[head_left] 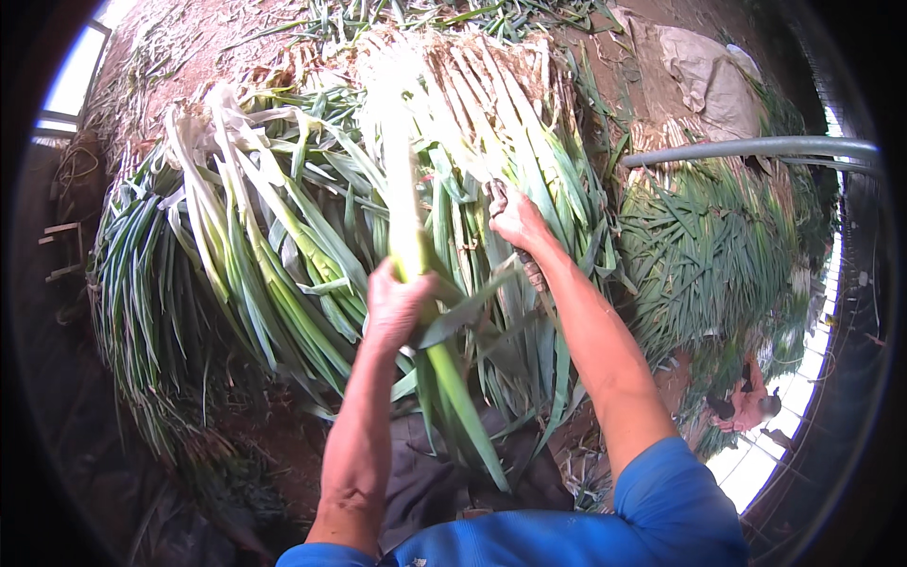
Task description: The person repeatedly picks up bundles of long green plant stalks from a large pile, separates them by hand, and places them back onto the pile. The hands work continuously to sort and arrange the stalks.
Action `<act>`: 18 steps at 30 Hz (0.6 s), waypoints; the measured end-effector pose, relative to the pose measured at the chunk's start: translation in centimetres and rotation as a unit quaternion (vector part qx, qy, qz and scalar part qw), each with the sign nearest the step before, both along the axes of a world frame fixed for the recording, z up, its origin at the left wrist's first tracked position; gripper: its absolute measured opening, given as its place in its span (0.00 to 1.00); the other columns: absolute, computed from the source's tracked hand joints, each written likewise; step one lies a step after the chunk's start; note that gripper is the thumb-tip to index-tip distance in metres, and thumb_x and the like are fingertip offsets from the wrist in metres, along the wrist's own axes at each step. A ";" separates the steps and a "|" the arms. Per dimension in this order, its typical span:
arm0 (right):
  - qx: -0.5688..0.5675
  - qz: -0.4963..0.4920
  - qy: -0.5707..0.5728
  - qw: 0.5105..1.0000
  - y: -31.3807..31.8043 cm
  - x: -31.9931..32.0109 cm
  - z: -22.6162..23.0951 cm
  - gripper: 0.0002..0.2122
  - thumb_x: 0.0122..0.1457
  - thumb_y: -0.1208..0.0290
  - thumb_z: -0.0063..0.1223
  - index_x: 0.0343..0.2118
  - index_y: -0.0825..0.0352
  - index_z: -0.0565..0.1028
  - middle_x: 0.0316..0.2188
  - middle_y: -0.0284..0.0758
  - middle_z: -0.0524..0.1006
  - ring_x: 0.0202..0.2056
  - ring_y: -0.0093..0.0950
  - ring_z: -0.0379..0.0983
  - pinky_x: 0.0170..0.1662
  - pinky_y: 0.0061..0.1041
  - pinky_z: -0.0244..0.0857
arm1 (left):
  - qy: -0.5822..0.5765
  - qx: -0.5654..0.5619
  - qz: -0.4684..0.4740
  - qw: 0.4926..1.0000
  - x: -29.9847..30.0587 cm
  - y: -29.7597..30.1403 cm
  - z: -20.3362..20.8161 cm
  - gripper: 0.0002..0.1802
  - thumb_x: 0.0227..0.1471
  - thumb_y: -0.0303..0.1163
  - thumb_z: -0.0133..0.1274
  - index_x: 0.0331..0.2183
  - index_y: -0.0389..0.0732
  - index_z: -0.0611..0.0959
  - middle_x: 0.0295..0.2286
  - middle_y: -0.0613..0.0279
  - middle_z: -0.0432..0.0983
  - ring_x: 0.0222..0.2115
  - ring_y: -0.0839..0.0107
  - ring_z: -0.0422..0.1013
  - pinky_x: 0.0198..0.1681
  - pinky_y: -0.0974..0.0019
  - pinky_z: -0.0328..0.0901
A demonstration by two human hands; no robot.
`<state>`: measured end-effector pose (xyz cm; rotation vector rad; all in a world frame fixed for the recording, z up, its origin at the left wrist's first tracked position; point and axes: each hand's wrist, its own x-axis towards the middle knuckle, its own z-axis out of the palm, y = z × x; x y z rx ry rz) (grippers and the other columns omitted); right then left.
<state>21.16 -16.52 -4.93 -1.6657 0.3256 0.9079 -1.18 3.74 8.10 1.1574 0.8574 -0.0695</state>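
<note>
My left hand is closed around the green part of a thick leek. Its white shaft points away from me, washed out by glare, and its leaves hang toward my lap. To the right, my right hand grips a tool with a dark, wrapped handle; the tool's working end is lost in the bright light. Under and beyond both hands lies a big pile of leeks, roots toward the far side. Several cleaned leeks with white shafts rest on the pile at the left.
A grey metal pipe juts in from the right above another leek heap. A pale sack lies at the far right. Loose leaves litter the soil. Another person is at the lower right.
</note>
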 end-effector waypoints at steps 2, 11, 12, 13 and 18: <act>0.183 -0.153 0.116 0.964 0.0 -0.9 0.8 0.11 0.72 0.68 0.48 0.51 0.66 0.75 0.41 0.34 0.77 0.30 0.19 0.67 0.34 0.18 0.66 | -0.003 0.069 0.029 0.997 -1.9 5.3 2.2 0.27 0.47 0.35 0.68 0.48 0.34 0.81 0.35 0.60 0.81 0.32 0.72 0.77 0.37 0.65 0.75; -0.235 0.221 -0.241 0.915 0.3 -5.1 0.6 0.15 0.67 0.67 0.46 0.54 0.65 0.75 0.42 0.45 0.82 0.38 0.38 0.80 0.39 0.34 0.74 | 0.099 0.628 0.016 0.772 -0.8 20.4 -1.1 0.28 0.54 0.32 0.67 0.54 0.30 0.80 0.45 0.41 0.79 0.42 0.55 0.79 0.49 0.59 0.74; -0.189 0.190 -0.234 0.935 -0.2 -5.9 -1.1 0.16 0.67 0.67 0.45 0.54 0.66 0.75 0.42 0.45 0.82 0.39 0.38 0.80 0.39 0.34 0.74 | 0.009 0.543 -0.007 0.840 1.2 17.3 -3.0 0.24 0.55 0.30 0.65 0.52 0.30 0.82 0.43 0.43 0.80 0.42 0.57 0.79 0.49 0.59 0.74; -0.203 0.251 -0.220 0.920 1.0 -6.9 -1.1 0.15 0.69 0.69 0.43 0.53 0.68 0.74 0.43 0.44 0.81 0.40 0.34 0.78 0.38 0.31 0.73 | -0.076 0.454 -0.025 0.888 2.7 14.1 -4.5 0.19 0.57 0.27 0.62 0.49 0.30 0.83 0.41 0.45 0.81 0.42 0.58 0.79 0.48 0.59 0.74; -0.225 0.192 -0.182 0.938 1.5 -9.0 -5.0 0.20 0.63 0.58 0.52 0.53 0.64 0.74 0.42 0.51 0.83 0.46 0.50 0.81 0.49 0.46 0.74 | 0.099 0.287 -0.205 0.931 10.6 -1.2 -19.8 0.33 0.52 0.40 0.64 0.55 0.30 0.81 0.43 0.42 0.85 0.45 0.54 0.81 0.51 0.57 0.74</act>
